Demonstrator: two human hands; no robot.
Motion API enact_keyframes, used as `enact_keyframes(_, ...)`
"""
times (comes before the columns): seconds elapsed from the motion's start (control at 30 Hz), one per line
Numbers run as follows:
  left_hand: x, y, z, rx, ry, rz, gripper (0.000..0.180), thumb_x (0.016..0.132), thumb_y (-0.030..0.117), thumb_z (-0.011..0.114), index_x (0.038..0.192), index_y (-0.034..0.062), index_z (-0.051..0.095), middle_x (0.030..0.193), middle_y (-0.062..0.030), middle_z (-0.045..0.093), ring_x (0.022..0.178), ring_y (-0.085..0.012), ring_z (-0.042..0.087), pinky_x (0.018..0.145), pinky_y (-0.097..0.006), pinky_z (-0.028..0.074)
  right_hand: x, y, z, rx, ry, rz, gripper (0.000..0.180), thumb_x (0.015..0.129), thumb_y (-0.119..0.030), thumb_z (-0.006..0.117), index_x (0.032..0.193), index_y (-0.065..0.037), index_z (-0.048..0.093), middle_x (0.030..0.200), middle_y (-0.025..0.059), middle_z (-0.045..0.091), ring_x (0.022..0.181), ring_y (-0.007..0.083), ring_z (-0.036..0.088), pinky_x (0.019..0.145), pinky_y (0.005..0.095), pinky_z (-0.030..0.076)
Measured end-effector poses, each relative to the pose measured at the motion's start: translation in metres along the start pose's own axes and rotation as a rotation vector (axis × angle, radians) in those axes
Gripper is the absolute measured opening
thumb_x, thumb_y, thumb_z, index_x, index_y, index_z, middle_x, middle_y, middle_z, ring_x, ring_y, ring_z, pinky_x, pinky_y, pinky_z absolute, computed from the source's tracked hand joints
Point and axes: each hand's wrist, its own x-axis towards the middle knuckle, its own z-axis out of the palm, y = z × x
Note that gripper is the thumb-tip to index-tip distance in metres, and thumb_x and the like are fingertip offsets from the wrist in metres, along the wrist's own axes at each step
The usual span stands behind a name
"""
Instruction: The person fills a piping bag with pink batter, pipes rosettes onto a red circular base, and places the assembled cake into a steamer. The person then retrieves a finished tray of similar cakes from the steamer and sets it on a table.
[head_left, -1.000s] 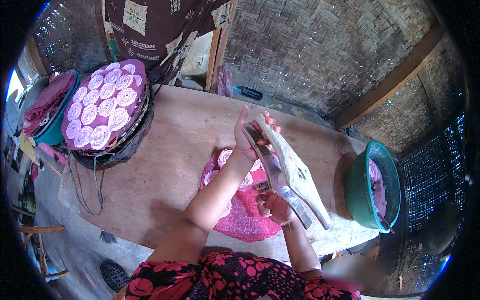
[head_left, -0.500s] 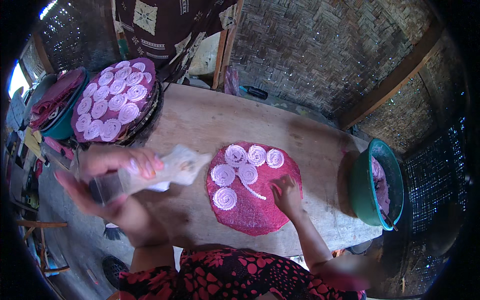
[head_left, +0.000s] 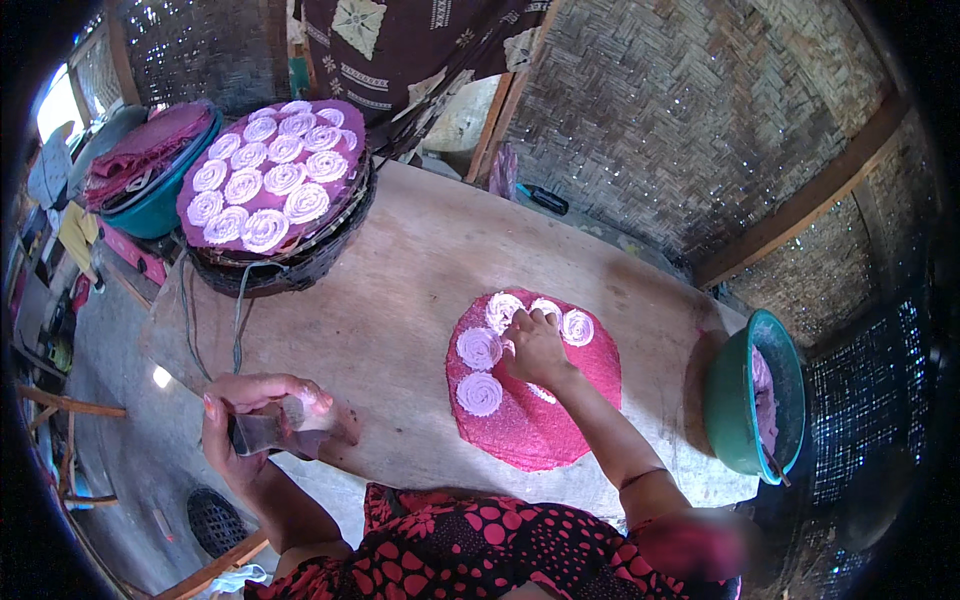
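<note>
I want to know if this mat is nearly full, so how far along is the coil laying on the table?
Done: the round tray at the back is packed with pale coils. In hand: the pink mat carries about five coils along its far side; the right hand rests on them, and the left hand grips a metal tool off the mat. Left: the mat's near half is bare.
</note>
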Motion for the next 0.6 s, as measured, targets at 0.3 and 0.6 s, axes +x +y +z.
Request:
enact_keyframes(0.3,0.008,-0.002,-0.005,-0.030,0.006,-0.023,0.076,0.098,0.051,0.022,0.092,-0.0160,0.059,0.081,-0.0301,0.063,0.074,-0.0386,0.064,0.075,-0.046,0.051,-0.005,0.015,-0.005,0.345,-0.055,0.115,0.016,0.076,-0.027,0.067,0.084,-0.014,0.073,0.100,0.0117,0.062,0.100,0.0324,0.057,0.090,0.0461,0.043)
enact_keyframes(0.6,0.012,-0.008,-0.003,-0.052,0.077,0.021,0.072,0.098,0.048,0.027,0.096,-0.0158,0.061,0.084,-0.0294,0.065,0.069,-0.0291,0.063,0.058,-0.032,0.043,-0.014,0.020,-0.018,0.458,-0.053,0.118,0.013,0.077,-0.021,0.070,0.088,-0.014,0.074,0.103,0.0101,0.064,0.103,0.0308,0.057,0.093,0.0438,0.043)
